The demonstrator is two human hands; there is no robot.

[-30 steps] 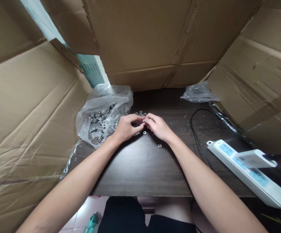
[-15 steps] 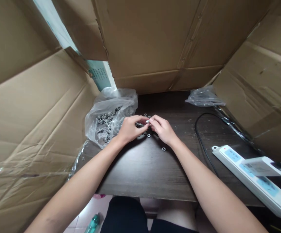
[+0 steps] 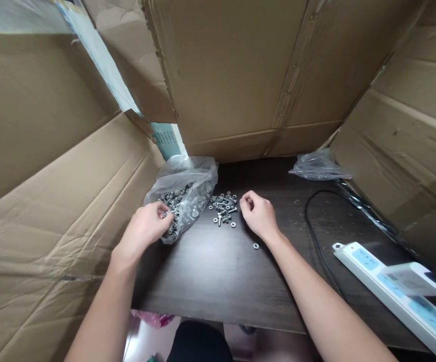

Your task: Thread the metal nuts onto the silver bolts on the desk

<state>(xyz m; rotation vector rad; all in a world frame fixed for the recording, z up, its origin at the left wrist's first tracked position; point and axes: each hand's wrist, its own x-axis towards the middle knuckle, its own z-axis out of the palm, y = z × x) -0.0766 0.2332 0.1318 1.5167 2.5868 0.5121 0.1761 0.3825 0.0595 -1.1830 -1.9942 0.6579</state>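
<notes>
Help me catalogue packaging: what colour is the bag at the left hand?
The bag is translucent whitish, best seen in the head view.

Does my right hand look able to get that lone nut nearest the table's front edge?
Probably yes: your right hand is close by, and nothing seems to cover the lone nut or stand between them.

The left hand [image 3: 148, 223] hides some metal parts [image 3: 176, 197] in the bag [image 3: 188, 168]. Right of the bag, the power strip [image 3: 402, 302] is cut off.
</notes>
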